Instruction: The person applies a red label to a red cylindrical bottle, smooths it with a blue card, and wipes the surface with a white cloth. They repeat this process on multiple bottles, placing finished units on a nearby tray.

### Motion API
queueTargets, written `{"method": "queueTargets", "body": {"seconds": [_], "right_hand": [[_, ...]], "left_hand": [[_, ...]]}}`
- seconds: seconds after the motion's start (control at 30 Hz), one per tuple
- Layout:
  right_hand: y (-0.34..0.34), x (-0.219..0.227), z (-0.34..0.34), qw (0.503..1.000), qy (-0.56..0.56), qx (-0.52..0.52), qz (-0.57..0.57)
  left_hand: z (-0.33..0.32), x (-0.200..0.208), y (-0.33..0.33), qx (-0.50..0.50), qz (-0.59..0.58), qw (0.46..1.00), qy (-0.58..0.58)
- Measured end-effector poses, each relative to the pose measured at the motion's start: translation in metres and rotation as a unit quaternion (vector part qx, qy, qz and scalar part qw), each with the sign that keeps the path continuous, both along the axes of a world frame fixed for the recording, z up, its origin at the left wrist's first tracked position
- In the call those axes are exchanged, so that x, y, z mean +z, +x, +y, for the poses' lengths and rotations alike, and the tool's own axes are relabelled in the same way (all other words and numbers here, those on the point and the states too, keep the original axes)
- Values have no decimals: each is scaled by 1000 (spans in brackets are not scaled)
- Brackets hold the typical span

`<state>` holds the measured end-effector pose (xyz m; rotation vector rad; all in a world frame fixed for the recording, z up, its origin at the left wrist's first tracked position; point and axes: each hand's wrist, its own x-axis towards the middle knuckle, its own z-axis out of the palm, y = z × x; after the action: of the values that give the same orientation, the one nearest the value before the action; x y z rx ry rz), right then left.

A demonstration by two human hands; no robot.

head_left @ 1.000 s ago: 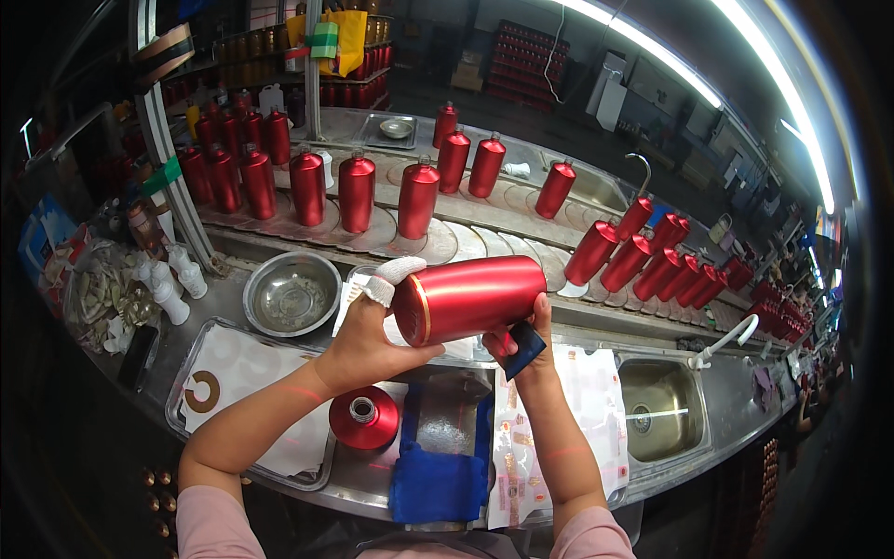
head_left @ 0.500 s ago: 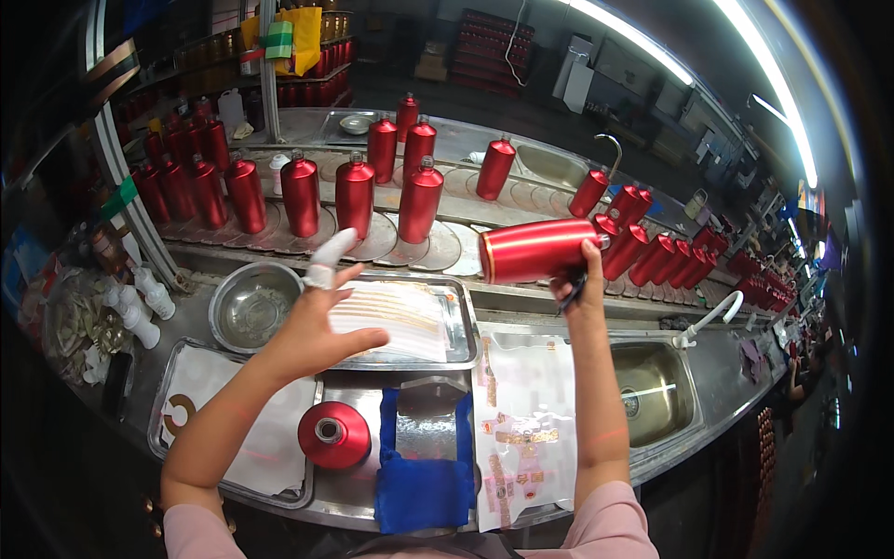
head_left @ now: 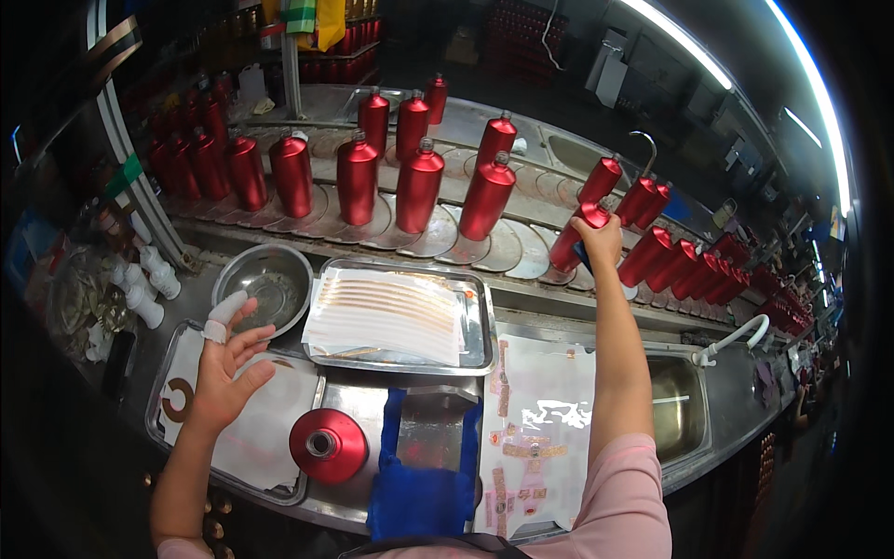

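Note:
My right hand [head_left: 599, 240] grips a red metallic bottle [head_left: 569, 244] near its neck, at the conveyor of round metal plates [head_left: 519, 250]. The bottle leans slightly in view, and whether its base rests on a plate I cannot tell. A dark thing also shows under the fingers, too hidden to name. With nothing in it, my left hand [head_left: 228, 368] hovers over the left tray [head_left: 312, 401], fingers spread, one finger wrapped in white. Close to it, another red bottle [head_left: 349, 445] stands on the counter beside a blue cloth [head_left: 419, 503].
A metal tray [head_left: 484, 335] bears a stack of printed strips [head_left: 386, 312]. Left of it sits a steel bowl [head_left: 296, 265]. White sheeting with decal scraps [head_left: 549, 373] lies before a sink [head_left: 680, 401] with a white tap [head_left: 736, 337]. Red bottles [head_left: 358, 182] line the conveyor.
The bottle in my right hand went from lying sideways in the air to roughly upright at the conveyor. My left hand moved left and down. The conveyor's bottles shifted right in view.

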<state>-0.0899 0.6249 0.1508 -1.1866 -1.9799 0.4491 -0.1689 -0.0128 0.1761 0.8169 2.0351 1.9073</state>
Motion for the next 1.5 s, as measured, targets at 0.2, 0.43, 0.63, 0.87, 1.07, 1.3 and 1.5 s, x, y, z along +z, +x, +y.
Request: {"method": "queueTargets", "body": {"seconds": [0.2,0.43,0.63,0.87,1.07,1.3,1.5], "right_hand": [[20,-21,78,995,-14,94,19],[92,-16,56,985,-122,108,49],[160,0,-91,943,-205,243,95],[180,35,-225,903,-331,264,75],[172,54,-288,864,-406,293,49],[146,55,-334,826,-464,319,7],[136,59,-362,775,-506,379,14]], "left_hand": [[-7,1,4,0,11,1000,-1],[-37,32,27,-156,30,985,-70],[-9,-7,66,-151,123,972,-132],[19,-10,32,111,-109,980,122],[-12,9,-27,97,-456,840,276],[-28,3,-31,132,-490,824,252],[-9,24,-9,89,-299,932,183]]}}
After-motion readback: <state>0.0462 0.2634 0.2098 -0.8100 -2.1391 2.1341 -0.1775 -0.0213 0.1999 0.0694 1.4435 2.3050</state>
